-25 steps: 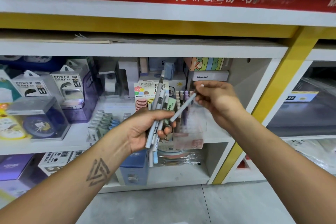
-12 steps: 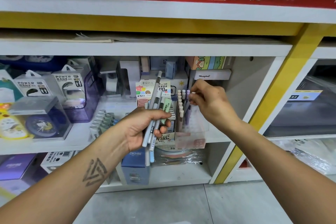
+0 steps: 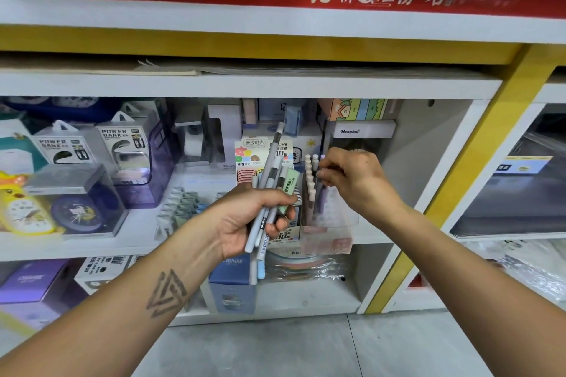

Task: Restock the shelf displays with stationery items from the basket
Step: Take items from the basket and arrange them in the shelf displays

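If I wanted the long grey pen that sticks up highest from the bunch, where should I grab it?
Pinch the long grey pen near its top end, coming from above. That end stands free above the other pens, while its lower part is wrapped in the left hand. Pull it up along its length.

Left hand [image 3: 245, 220] grips a bundle of pens [image 3: 266, 202], tips up. Right hand [image 3: 355, 180] fingers [image 3: 326, 176] pinch at a pen top in the clear display rack [image 3: 333, 211] on the shelf [image 3: 367, 239].
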The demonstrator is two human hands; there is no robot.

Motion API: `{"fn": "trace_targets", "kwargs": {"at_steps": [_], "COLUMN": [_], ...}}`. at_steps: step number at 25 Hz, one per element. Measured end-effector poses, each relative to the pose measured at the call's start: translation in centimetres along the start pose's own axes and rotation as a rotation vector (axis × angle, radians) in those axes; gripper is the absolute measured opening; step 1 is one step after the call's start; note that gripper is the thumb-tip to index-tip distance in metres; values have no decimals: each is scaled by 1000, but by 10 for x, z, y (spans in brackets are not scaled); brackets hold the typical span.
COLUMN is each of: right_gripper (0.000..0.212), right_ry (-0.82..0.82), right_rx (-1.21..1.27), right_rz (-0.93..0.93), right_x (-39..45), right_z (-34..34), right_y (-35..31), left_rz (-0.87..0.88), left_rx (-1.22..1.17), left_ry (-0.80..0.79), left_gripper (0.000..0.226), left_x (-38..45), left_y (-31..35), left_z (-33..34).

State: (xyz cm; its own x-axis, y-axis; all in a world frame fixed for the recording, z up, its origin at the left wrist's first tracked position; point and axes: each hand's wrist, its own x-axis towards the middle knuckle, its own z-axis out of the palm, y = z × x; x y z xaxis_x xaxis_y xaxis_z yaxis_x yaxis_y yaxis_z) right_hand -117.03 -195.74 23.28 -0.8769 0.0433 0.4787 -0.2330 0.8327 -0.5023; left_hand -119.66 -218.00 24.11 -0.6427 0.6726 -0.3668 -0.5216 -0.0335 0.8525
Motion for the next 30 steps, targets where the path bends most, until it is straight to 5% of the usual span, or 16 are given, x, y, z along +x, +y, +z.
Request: {"fn": "trace_targets", "kwargs": {"at_steps": [3,6,8,12,16,19,21,26,30], "right_gripper": [14,26,28,28,14,19,19,10,9], "right_ry": [15,-68,-31,51,44,257,350,137,46], "right_rx": [-202,-376,-162,785,1040,1127,956,263,110], "right_rz": [-66,83,140,377,439,452,422,174,69], "right_x": [3,3,3,10,9,11,11,-8,-14], "right_z": [5,6,4,-10,-16,-32,-44,-35,-21], "right_y": [4,1,-10,-38,-50,-42,-33,-23,-15], "left_rz": [-8,-16,-24,-95,-135,-146,-140,-75,-34], "left_rx": [18,37,51,113,158,162,144,30,-1], "left_ry": [-38,-74,-102,-185,-222,-181,-147,-65,-19], "left_gripper": [25,19,18,10,8,15,14,20,14], "left_x": [-1,-2,-1,1,4,4,3,4,5], "left_y": [0,0,0,-4,-9,-7,-5,-1,0], "left_z": [1,0,-1,3,6,2,-3,-9,-10]}}
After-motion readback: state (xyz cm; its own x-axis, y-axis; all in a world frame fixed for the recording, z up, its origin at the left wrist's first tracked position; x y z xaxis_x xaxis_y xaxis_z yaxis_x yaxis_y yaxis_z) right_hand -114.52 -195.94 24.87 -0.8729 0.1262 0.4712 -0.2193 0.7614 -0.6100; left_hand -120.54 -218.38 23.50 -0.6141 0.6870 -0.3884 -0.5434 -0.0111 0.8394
